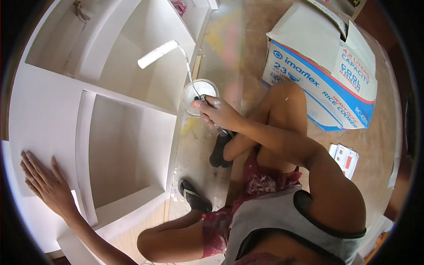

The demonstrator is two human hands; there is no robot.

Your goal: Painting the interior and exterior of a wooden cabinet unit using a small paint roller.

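Note:
My right hand (216,112) is closed around the dark handle of a paint roller (158,54). The roller's white, paint-coated sleeve is raised over an open compartment of a white wooden cabinet (46,99), at the end of a bent, paint-spattered metal rod. Below the handle stands a round tub of white paint (190,93), partly hidden by my right hand. At the left, my left hand (46,183) lies flat with fingers spread on the cabinet's white panel, holding nothing.
A large blue and white cardboard box (318,75) with raised flaps stands at the right. Near it lies a white printed card or booklet (344,160). The floor strip (201,150) beside the cabinet is spotted with paint. My slippered feet rest between cabinet and box.

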